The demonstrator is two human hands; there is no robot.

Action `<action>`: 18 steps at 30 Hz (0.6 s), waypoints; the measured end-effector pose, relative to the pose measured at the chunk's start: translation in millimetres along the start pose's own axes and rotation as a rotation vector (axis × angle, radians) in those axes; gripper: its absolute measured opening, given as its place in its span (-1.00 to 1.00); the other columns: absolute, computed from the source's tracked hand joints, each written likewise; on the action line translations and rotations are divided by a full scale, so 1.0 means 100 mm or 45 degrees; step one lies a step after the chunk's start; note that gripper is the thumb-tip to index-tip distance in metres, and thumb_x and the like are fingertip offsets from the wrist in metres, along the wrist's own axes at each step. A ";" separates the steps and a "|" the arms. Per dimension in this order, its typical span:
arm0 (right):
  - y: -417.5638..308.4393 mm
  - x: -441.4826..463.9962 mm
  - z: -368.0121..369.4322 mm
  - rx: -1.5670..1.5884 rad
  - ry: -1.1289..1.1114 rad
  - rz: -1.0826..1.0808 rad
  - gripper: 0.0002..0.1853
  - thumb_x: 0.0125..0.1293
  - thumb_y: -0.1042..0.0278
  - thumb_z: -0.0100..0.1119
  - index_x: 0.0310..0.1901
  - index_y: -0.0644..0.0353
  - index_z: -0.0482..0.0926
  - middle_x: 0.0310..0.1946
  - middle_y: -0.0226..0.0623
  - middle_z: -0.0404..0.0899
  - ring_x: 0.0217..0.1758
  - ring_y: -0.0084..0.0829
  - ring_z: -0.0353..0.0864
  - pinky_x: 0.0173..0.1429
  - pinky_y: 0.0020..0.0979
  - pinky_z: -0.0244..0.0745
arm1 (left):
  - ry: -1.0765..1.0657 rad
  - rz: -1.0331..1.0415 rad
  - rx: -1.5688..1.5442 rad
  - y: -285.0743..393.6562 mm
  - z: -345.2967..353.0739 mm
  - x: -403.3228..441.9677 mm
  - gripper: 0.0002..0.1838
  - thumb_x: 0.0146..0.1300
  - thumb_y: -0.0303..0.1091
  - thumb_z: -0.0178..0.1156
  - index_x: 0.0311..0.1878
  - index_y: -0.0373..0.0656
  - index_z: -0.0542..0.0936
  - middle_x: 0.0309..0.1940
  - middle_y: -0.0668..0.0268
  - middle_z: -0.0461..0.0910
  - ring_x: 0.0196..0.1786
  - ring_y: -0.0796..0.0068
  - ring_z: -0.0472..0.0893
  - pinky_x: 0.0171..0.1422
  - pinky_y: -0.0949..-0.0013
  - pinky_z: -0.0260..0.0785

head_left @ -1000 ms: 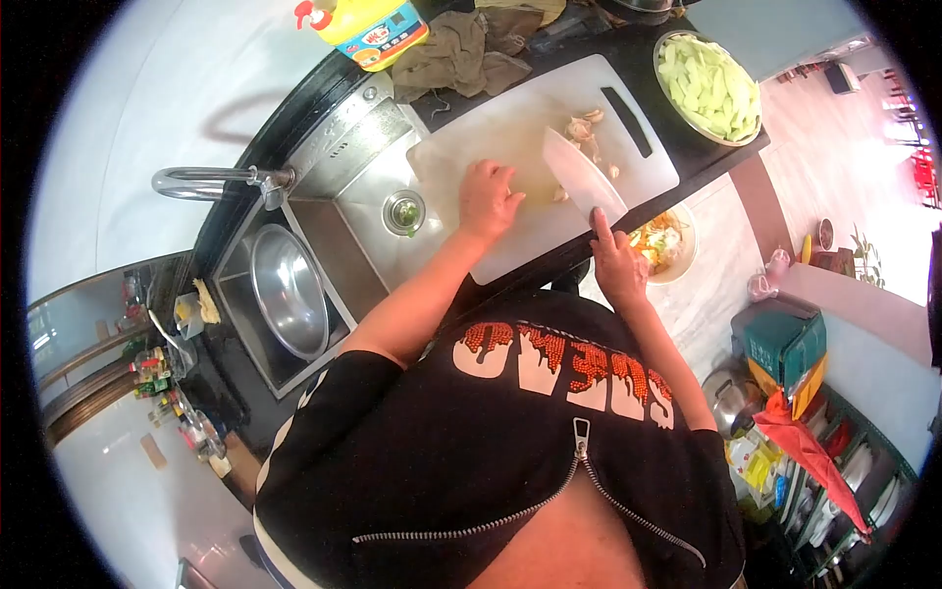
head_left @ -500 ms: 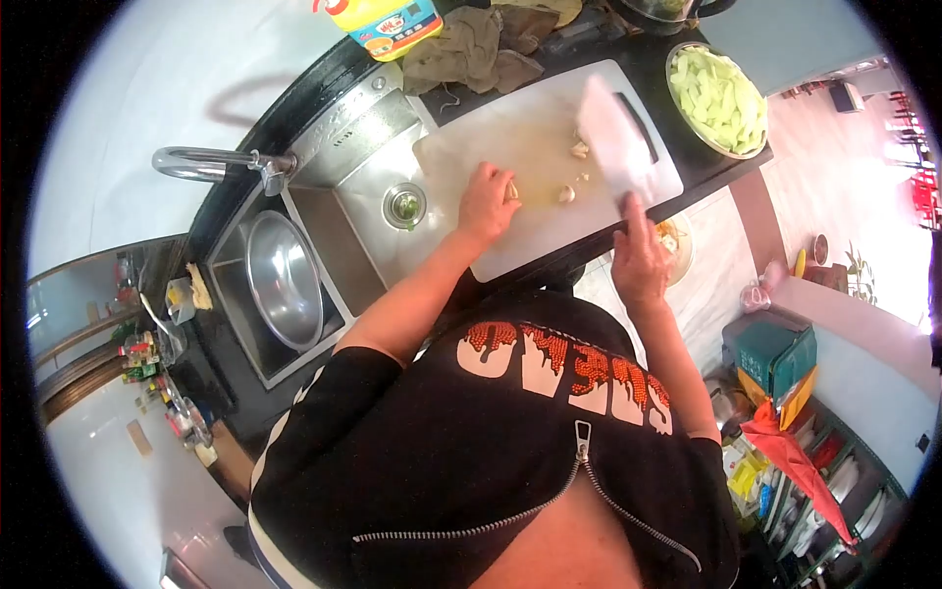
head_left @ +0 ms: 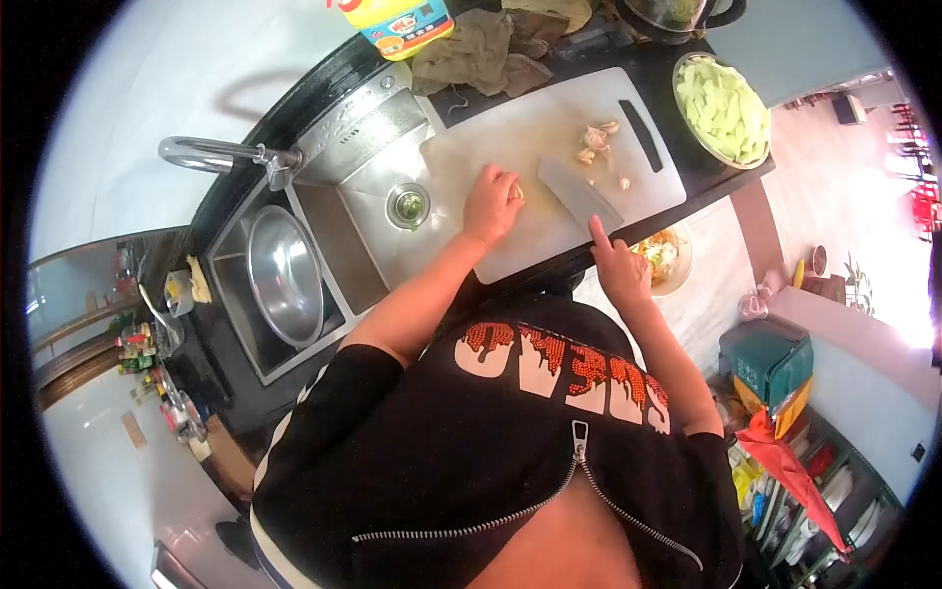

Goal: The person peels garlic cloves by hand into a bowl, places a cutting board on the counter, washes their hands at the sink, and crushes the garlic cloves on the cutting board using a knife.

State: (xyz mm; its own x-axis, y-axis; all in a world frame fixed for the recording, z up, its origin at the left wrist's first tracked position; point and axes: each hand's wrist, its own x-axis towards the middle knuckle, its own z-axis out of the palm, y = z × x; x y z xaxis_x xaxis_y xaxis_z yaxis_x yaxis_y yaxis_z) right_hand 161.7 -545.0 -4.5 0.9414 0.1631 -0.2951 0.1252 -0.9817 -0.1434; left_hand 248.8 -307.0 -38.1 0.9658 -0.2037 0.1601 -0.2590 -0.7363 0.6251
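Observation:
My right hand (head_left: 620, 270) grips the handle of a cleaver (head_left: 581, 194), forefinger along its spine, with the broad blade low over the white cutting board (head_left: 471, 147). Toward the board's left side, the fingers of my left hand (head_left: 493, 204) are pinched on a pale garlic clove (head_left: 516, 190). Several garlic cloves (head_left: 596, 140) lie in a loose group beyond the blade. A single small clove (head_left: 624, 184) rests closer to the board's right end.
Left of the board is a steel sink (head_left: 358, 201) with a faucet (head_left: 226, 155) and a metal basin (head_left: 285, 277). A bowl of sliced green vegetable (head_left: 724, 110) stands at the right. Below the counter edge sits a bowl of scraps (head_left: 667, 260). Rags (head_left: 471, 54) lie behind.
The cleaver has swung left and down from the board's right end, uncovering the garlic cloves there. My right hand has moved slightly left and lower; my left hand stays nearly in place.

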 end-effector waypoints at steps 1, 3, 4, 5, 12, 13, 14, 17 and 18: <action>-0.02 -0.01 -0.07 0.060 0.009 0.003 -0.32 0.28 0.36 0.01 0.42 -0.17 0.04 -0.40 -0.11 0.51 -0.42 -0.12 0.61 -0.39 -0.22 0.50 | -0.005 -0.006 -0.015 0.01 -0.02 0.00 -0.60 -0.10 -0.43 0.36 -0.11 -0.17 0.55 -0.16 0.18 0.42 -0.07 0.14 0.48 -0.03 0.19 0.39; -0.07 -0.03 -0.21 0.259 0.236 0.006 -0.33 0.28 0.32 0.04 0.41 -0.17 0.06 -0.39 -0.12 0.52 -0.40 -0.10 0.60 -0.38 -0.21 0.49 | -0.012 -0.024 -0.025 0.03 -0.02 0.01 -0.60 -0.10 -0.43 0.36 -0.11 -0.17 0.55 -0.15 0.19 0.42 -0.06 0.14 0.49 -0.03 0.20 0.40; -0.11 -0.05 -0.30 0.359 0.347 0.009 -0.33 0.28 0.30 0.06 0.41 -0.17 0.07 -0.38 -0.12 0.52 -0.39 -0.09 0.60 -0.37 -0.20 0.49 | -0.016 -0.040 -0.020 0.03 -0.02 0.01 -0.60 -0.10 -0.43 0.36 -0.10 -0.17 0.55 -0.15 0.19 0.42 -0.06 0.15 0.49 -0.03 0.20 0.40; -0.15 -0.06 -0.40 0.432 0.540 -0.028 -0.34 0.29 0.29 0.06 0.40 -0.17 0.08 -0.38 -0.12 0.52 -0.40 -0.09 0.60 -0.37 -0.17 0.49 | -0.020 -0.052 -0.013 0.03 -0.02 0.01 -0.60 -0.10 -0.44 0.36 -0.10 -0.17 0.55 -0.15 0.19 0.43 -0.07 0.15 0.49 -0.04 0.21 0.40; -0.10 -0.04 0.16 0.026 -0.031 0.132 -0.40 0.35 0.18 -0.01 0.40 -0.14 0.09 -0.40 -0.04 0.50 -0.41 -0.02 0.58 -0.30 -0.06 0.48 | -0.026 -0.060 -0.026 0.00 0.03 -0.02 -0.58 -0.11 -0.42 0.37 -0.10 -0.15 0.55 -0.17 0.21 0.43 -0.08 0.16 0.49 -0.03 0.21 0.40; -0.09 -0.02 0.18 0.040 -0.020 0.127 -0.40 0.36 0.17 -0.02 0.40 -0.16 0.08 -0.40 -0.05 0.51 -0.41 -0.01 0.58 -0.31 -0.05 0.48 | -0.031 -0.058 -0.004 -0.01 0.05 -0.05 -0.58 -0.11 -0.42 0.37 -0.10 -0.14 0.55 -0.17 0.21 0.43 -0.08 0.16 0.49 -0.03 0.21 0.40; -0.05 0.11 0.18 0.045 0.020 0.113 -0.41 0.37 0.16 -0.04 0.41 -0.18 0.06 -0.41 -0.05 0.51 -0.41 -0.01 0.58 -0.31 -0.05 0.48 | -0.007 -0.041 0.024 -0.07 0.06 0.03 -0.58 -0.11 -0.42 0.37 -0.09 -0.14 0.56 -0.16 0.21 0.43 -0.08 0.16 0.49 -0.02 0.21 0.40; -0.06 0.00 0.13 0.003 -0.013 0.136 -0.41 0.38 0.15 -0.04 0.41 -0.21 0.06 -0.42 -0.05 0.52 -0.42 0.01 0.58 -0.32 -0.04 0.47 | -0.028 -0.065 0.018 0.01 0.02 0.05 -0.59 -0.11 -0.41 0.37 -0.10 -0.13 0.56 -0.16 0.21 0.43 -0.07 0.16 0.49 -0.01 0.21 0.40; -0.07 -0.04 0.11 0.001 -0.013 0.126 -0.41 0.37 0.15 -0.03 0.40 -0.21 0.07 -0.42 -0.06 0.52 -0.43 0.01 0.58 -0.31 -0.03 0.47 | -0.027 -0.063 0.003 0.03 0.01 0.05 -0.59 -0.11 -0.40 0.37 -0.10 -0.13 0.56 -0.16 0.21 0.43 -0.07 0.16 0.49 -0.01 0.20 0.40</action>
State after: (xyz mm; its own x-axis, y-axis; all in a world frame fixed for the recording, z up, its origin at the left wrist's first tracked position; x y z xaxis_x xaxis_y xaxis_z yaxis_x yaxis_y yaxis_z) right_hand 154.1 -537.7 -12.8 0.9460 0.0660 -0.3172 0.0312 -0.9930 -0.1136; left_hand 253.1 -311.4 -36.2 0.9771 -0.1806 0.1124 -0.2106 -0.7475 0.6300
